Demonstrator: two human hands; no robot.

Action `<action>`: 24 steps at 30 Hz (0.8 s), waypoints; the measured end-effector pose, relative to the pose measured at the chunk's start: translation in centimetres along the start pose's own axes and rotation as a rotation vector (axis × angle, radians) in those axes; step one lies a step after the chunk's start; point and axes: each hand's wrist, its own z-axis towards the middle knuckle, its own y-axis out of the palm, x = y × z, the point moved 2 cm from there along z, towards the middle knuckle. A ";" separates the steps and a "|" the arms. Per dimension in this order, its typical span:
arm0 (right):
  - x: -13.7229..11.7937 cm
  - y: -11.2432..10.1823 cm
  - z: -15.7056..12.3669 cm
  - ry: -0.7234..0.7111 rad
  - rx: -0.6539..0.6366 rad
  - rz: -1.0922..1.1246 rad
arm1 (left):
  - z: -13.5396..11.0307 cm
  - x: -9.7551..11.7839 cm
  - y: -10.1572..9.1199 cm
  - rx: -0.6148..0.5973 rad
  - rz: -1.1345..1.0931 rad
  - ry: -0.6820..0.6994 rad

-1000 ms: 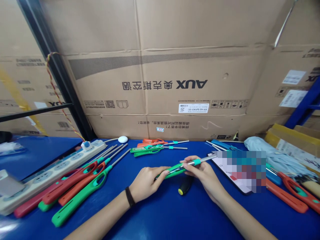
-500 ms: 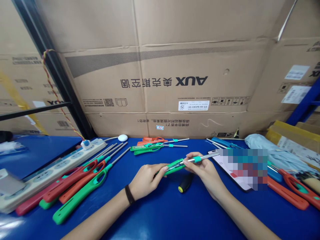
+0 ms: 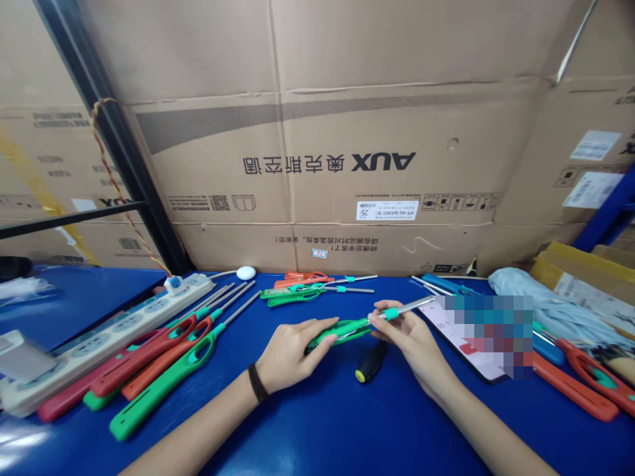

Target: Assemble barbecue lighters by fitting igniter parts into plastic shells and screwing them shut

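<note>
Both my hands hold one green long-nosed lighter (image 3: 347, 328) just above the blue table (image 3: 317, 423). My left hand (image 3: 290, 354), with a black band at the wrist, grips its green handle. My right hand (image 3: 409, 337) pinches the teal collar where the metal tube leaves the handle. The tube points to the right, towards a blurred flat object (image 3: 483, 334). A black screwdriver handle with a yellow end (image 3: 370, 365) lies on the table under my hands.
Several red and green lighters (image 3: 159, 363) lie at the left beside a white power strip (image 3: 99, 340). More lighters (image 3: 307, 289) lie at the back centre and others (image 3: 585, 377) at the right. Large cardboard boxes (image 3: 337, 178) wall off the back.
The lighter's handle has slid a little to the left in my left hand and sits lower. My right fingers now hold it at the teal collar.
</note>
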 end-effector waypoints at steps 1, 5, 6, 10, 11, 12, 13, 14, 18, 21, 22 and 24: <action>0.0 0.0 0.0 0.006 0.002 0.001 | 0.0 0.0 -0.1 0.011 0.007 0.004; 0.2 0.0 0.0 0.025 0.023 0.013 | -0.1 0.1 -0.1 0.026 0.039 0.025; 0.3 0.0 0.0 0.024 0.026 0.012 | -0.1 0.1 -0.1 0.028 0.048 0.030; 0.2 -0.1 0.0 0.019 0.005 0.005 | -0.1 0.1 -0.1 0.059 0.084 0.044; 0.2 -0.1 -0.1 0.021 -0.001 0.008 | -0.2 0.0 -0.1 0.068 0.092 0.047; 0.1 0.0 -0.1 0.024 -0.004 0.014 | -0.2 0.0 -0.2 0.076 0.100 0.050; 0.1 0.0 -0.2 0.029 -0.006 0.019 | -0.2 0.0 -0.2 0.081 0.108 0.052; 0.0 0.0 -0.2 0.032 -0.008 0.023 | -0.2 0.0 -0.2 0.084 0.116 0.055; -0.3 0.2 -0.4 0.009 -0.016 0.014 | -0.2 0.0 -0.3 0.097 0.145 0.069; -0.4 0.1 -0.3 -0.014 -0.025 -0.002 | -0.3 0.1 -0.3 0.104 0.163 0.075; -0.4 0.1 -0.2 -0.021 -0.030 -0.010 | -0.3 0.1 -0.4 0.106 0.171 0.079; -0.5 -0.2 0.0 -0.037 -0.057 -0.030 | -0.2 0.0 -0.3 0.111 0.201 0.090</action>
